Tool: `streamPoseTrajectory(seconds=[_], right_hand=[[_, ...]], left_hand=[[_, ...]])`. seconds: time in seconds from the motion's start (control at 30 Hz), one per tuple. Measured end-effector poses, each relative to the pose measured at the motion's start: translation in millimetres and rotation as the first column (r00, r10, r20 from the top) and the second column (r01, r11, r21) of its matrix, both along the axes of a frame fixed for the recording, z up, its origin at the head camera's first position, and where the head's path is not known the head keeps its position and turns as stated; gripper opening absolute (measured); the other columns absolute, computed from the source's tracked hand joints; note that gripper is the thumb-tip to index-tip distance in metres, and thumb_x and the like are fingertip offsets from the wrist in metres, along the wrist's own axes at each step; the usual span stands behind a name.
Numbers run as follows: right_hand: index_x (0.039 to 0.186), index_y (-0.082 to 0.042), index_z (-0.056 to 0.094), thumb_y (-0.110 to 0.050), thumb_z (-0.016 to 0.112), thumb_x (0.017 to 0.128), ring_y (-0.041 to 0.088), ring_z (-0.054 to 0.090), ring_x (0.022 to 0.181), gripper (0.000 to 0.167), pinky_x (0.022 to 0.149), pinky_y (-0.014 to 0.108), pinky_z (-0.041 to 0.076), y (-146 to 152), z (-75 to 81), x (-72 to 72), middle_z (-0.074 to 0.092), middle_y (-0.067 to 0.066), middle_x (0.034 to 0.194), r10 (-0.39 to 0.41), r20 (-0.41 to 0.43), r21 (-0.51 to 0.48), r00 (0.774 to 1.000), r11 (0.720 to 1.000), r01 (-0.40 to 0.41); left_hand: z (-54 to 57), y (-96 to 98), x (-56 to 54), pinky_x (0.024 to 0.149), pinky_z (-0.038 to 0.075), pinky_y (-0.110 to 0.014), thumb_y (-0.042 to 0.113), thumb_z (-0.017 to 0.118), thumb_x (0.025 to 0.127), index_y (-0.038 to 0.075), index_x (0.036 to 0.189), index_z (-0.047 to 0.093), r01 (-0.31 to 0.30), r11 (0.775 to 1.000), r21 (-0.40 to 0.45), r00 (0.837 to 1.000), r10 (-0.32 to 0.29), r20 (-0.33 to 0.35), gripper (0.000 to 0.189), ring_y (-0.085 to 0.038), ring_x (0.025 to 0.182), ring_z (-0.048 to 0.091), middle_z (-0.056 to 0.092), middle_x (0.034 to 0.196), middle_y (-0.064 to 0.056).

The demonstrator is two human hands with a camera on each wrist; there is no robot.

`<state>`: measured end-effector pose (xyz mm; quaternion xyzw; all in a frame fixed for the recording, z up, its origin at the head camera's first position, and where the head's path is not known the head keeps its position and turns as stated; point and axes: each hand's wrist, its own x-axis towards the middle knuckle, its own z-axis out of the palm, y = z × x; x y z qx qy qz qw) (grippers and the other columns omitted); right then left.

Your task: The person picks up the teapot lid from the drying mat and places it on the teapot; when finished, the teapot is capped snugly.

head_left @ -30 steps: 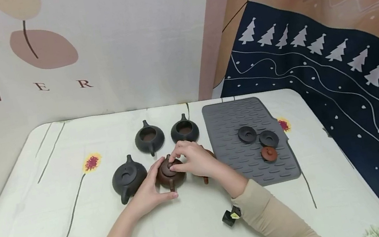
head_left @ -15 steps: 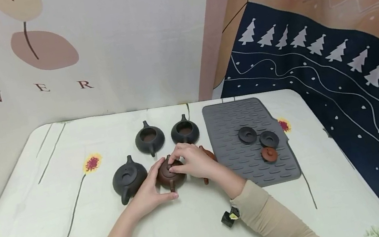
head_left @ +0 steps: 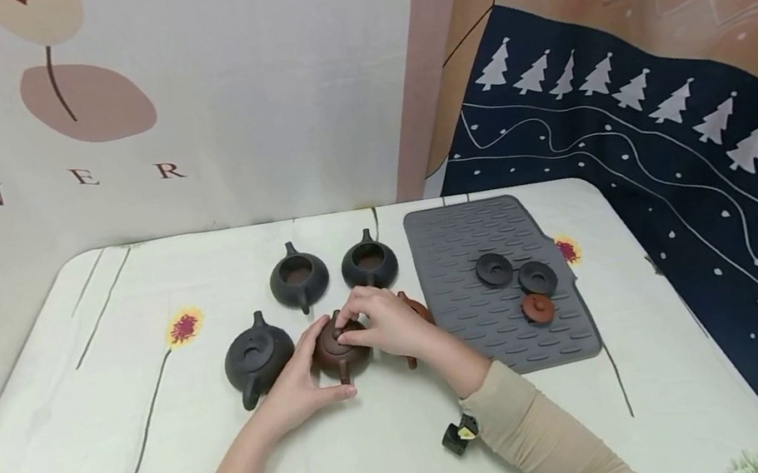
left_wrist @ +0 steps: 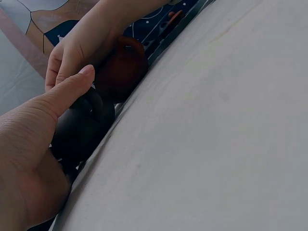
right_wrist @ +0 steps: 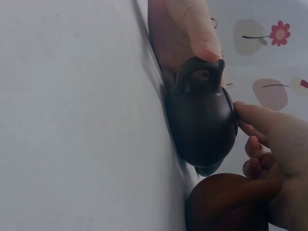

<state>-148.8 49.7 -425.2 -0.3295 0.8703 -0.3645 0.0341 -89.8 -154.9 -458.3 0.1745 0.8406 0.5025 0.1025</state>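
Observation:
A dark brown teapot (head_left: 358,364) stands on the table, its handle towards me. My left hand (head_left: 297,392) holds it from the left, fingers along its far side and thumb at the handle. The thumb (left_wrist: 72,94) also shows at the handle in the left wrist view. With thumb and fingertips, my right hand (head_left: 391,326) pinches the knob of the lid (head_left: 332,346), which sits over the pot's opening. From the right wrist view, the teapot (right_wrist: 202,127) is upright between both hands. A reddish teapot (head_left: 418,307) stands just right, partly hidden under the right hand.
Left of the hands is a black teapot (head_left: 258,361) with its lid on. Two dark teapots, one left (head_left: 300,290) and one right (head_left: 359,274), stand lidless behind. A grey mat (head_left: 454,232) at right bears two black lids (head_left: 495,270) and a reddish lid (head_left: 538,308).
The right hand has shifted very slightly downward in view with its fingers still on the lid's knob, and the lid looks more level on the teapot. The left hand stays in place.

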Motion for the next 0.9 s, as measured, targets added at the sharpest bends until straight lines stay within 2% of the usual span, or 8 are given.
streamPoseTrajectory(seconds=[0.07,0.1,0.3,0.5,0.6,0.77,0.9], right_hand=[[0.096,-0.018,0.072,-0.024,0.075,0.084,0.014,0.055,0.089,0.013,0.077,0.029,0.041,0.8,0.7,0.5,0.058,-0.007,0.095,-0.001,-0.005,-0.008,1.0,1.0,0.001],[0.097,-0.018,0.072,-0.024,0.075,0.084,0.014,0.055,0.09,0.014,0.077,0.029,0.04,1.4,1.2,0.8,0.058,-0.008,0.096,-0.004,-0.01,-0.01,1.0,1.0,0.004],[0.099,-0.015,0.073,-0.023,0.076,0.084,0.018,0.055,0.086,0.018,0.069,0.027,0.044,9.8,7.3,4.5,0.06,0.0,0.095,-0.02,-0.025,-0.059,0.999,0.998,0.019],[0.101,-0.009,0.072,-0.016,0.076,0.084,0.017,0.057,0.075,0.019,0.068,0.034,0.051,23.0,15.9,12.9,0.057,0.011,0.093,-0.021,0.027,-0.137,0.999,0.99,0.024],[0.101,-0.007,0.071,-0.014,0.075,0.084,0.016,0.056,0.073,0.019,0.068,0.037,0.05,30.7,19.2,17.0,0.056,0.011,0.091,-0.026,0.04,-0.173,0.999,0.984,0.032],[0.098,-0.008,0.072,-0.011,0.077,0.082,0.026,0.056,0.08,0.017,0.068,0.042,0.048,44.0,21.7,20.8,0.058,0.01,0.091,-0.047,0.004,-0.226,0.999,0.973,0.047],[0.097,-0.008,0.072,-0.011,0.077,0.082,0.029,0.052,0.074,0.016,0.063,0.036,0.043,56.8,22.9,23.7,0.058,0.005,0.089,-0.081,-0.026,-0.234,0.996,0.969,0.072]], left_hand=[[-0.2,0.1,0.0,0.108,0.024,-0.054,0.033,0.084,0.073,0.013,0.153,0.018,-0.001,1.0,-0.006,1.0,0.001,0.002,0.106,-0.031,0.14,0.023,0.021,0.155,-0.012],[-5.9,-1.1,-1.7,0.108,0.024,-0.053,0.036,0.084,0.073,0.016,0.153,0.018,-0.001,1.0,-0.008,1.0,0.001,-0.001,0.106,-0.029,0.14,0.023,0.02,0.155,-0.01],[-5.2,0.2,-1.9,0.109,0.023,-0.052,0.035,0.085,0.071,0.016,0.153,0.018,-0.011,1.0,-0.008,1.0,0.011,0.018,0.107,-0.027,0.14,0.023,0.02,0.156,-0.008],[-6.2,0.1,-1.9,0.109,0.022,-0.053,0.035,0.086,0.071,0.016,0.153,0.019,-0.015,1.0,-0.003,1.0,0.015,0.014,0.107,-0.026,0.14,0.022,0.021,0.156,-0.006],[-6.8,0.0,-1.8,0.109,0.022,-0.053,0.034,0.086,0.071,0.016,0.153,0.019,-0.017,1.0,0.003,1.0,0.017,0.013,0.107,-0.025,0.14,0.021,0.022,0.155,-0.006],[-6.8,0.4,-1.4,0.11,0.022,-0.051,0.033,0.086,0.07,0.017,0.153,0.02,-0.02,1.0,0.006,1.0,0.02,0.008,0.107,-0.024,0.141,0.021,0.022,0.155,-0.004],[-6.3,0.4,-1.2,0.11,0.022,-0.05,0.033,0.087,0.069,0.017,0.153,0.02,-0.02,1.0,0.008,1.0,0.02,-0.002,0.108,-0.025,0.141,0.021,0.023,0.155,-0.005]])
